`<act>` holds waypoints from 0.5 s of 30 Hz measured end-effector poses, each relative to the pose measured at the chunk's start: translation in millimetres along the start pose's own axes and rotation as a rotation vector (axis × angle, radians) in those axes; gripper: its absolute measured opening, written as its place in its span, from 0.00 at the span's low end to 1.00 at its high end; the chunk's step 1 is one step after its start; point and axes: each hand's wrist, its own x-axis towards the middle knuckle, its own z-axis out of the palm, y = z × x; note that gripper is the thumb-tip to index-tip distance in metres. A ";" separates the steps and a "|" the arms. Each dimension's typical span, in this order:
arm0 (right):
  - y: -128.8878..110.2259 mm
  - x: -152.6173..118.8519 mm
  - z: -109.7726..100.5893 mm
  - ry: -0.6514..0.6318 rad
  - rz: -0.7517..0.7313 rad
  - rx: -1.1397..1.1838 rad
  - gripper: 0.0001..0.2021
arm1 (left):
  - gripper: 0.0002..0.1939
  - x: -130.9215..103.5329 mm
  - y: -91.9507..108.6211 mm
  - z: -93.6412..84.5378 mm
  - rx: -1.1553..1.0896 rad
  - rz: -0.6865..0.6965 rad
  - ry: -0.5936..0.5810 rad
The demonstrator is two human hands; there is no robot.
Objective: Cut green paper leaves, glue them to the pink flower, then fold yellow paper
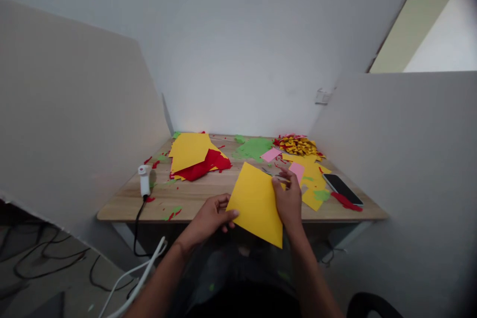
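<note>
A yellow sheet of paper [257, 203] is held up in front of me, tilted, over the table's front edge. My left hand [216, 216] pinches its left corner, thumb on top and fingers beneath. On the opposite side my right hand [288, 196] grips the right edge, with the fingertips partly behind the paper. Just beyond the right hand lie a pink paper piece [297, 171] and yellow paper scraps [311, 181]. A dark, thin object shows near the sheet's upper right edge, too hidden to name.
Stacked yellow sheets [190, 149] and red paper [203, 166] lie back left. Green paper [255, 148] sits at the back, with a heap of yellow folded pieces [298, 145] to its right. A phone [343, 189] and a white corded device [144, 181] flank the wooden table [126, 206]. Partitions stand either side.
</note>
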 end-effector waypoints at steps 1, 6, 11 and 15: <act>-5.3 -2.7 -2.7 -0.025 -0.093 -0.065 0.26 | 0.21 3.1 1.9 1.0 -0.001 0.029 0.051; -29.9 -21.6 -6.8 -0.509 0.000 0.036 0.29 | 0.20 15.1 13.4 4.8 0.003 0.177 0.186; -34.4 -29.5 2.3 -0.555 0.147 0.247 0.35 | 0.17 8.8 25.6 4.2 0.055 0.265 0.024; -45.1 -36.6 8.8 -0.645 0.216 0.482 0.30 | 0.16 5.4 28.5 -0.5 0.058 0.297 -0.027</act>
